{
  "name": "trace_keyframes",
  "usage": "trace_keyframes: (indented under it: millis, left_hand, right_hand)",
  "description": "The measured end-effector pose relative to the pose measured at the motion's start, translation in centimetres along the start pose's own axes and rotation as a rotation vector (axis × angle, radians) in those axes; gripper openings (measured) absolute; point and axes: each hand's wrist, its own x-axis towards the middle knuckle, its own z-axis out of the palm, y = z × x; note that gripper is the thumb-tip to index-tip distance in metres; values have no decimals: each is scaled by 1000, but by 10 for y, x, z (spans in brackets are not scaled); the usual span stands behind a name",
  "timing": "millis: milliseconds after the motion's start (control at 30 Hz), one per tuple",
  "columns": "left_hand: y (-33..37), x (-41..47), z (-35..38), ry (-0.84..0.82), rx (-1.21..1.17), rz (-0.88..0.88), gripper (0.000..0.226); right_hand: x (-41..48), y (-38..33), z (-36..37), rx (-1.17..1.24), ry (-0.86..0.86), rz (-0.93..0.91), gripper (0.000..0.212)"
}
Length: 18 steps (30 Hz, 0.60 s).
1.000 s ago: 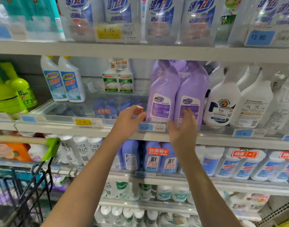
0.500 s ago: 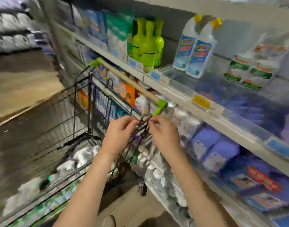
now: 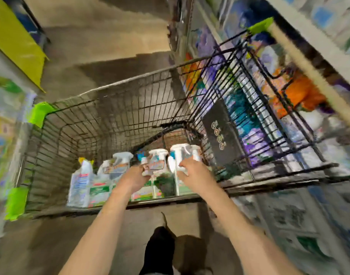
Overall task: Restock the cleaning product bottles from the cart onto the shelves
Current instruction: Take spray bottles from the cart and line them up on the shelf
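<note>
I look down into a black wire cart [image 3: 114, 108] with green corner guards. Several white spray bottles stand along its near wall. My left hand [image 3: 133, 176] grips the neck of one spray bottle [image 3: 157, 160] with an orange label. My right hand [image 3: 192, 171] closes on the top of the white spray bottle [image 3: 182, 153] next to it. Further left stand another spray bottle [image 3: 118, 165] and a white bottle with a yellow cap [image 3: 81, 179]. The view is blurred by motion.
Stocked shelves [image 3: 289, 92] run along the right, close behind the cart's tan handle [image 3: 307, 70]. A yellow-green panel [image 3: 13, 38] and more goods are at the left. Bare floor [image 3: 102, 36] lies beyond the cart. My dark shoe [image 3: 160, 249] is below.
My hands left the purple bottles on the shelf, passed the cart's rim, and now reach down into the cart onto two spray bottles. My view swung from shelf to cart.
</note>
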Motion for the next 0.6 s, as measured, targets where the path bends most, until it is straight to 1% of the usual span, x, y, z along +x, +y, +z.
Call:
trace_keyframes:
  millis: [67, 133, 233, 300, 367, 467, 500, 533, 567, 600]
  left_hand:
    - [-26, 25, 3, -88, 65, -47, 39]
    - [-42, 44, 6, -150, 108, -64, 37]
    - [-54, 70, 18, -251, 128, -41, 38]
    - [-56, 89, 32, -315, 118, -31, 36]
    - [-49, 101, 41, -338, 125, -14, 38]
    - [-34, 118, 53, -355, 114, 136, 42]
    - [-33, 124, 60, -354, 81, 149, 43]
    - [-30, 130, 65, -374, 49, 124, 42]
    - [-33, 136, 72, -355, 49, 78, 43]
    - [-40, 147, 84, -318, 52, -4, 50]
  right_hand:
    - [24, -4, 11, 12, -127, 33, 33]
    - [46, 0, 19, 19, -232, 110, 39]
    - [77, 19, 29, -62, -396, 250, 45]
    - [92, 29, 35, -91, -467, 303, 44]
    - [105, 37, 38, -93, -450, 336, 41]
    - [125, 60, 53, -163, -452, 320, 50]
    - [130, 66, 56, -173, -446, 336, 51]
    - [134, 72, 58, -160, -441, 360, 48]
    - [137, 76, 58, -151, -439, 379, 45]
    - [139, 77, 59, -148, -435, 397, 47]
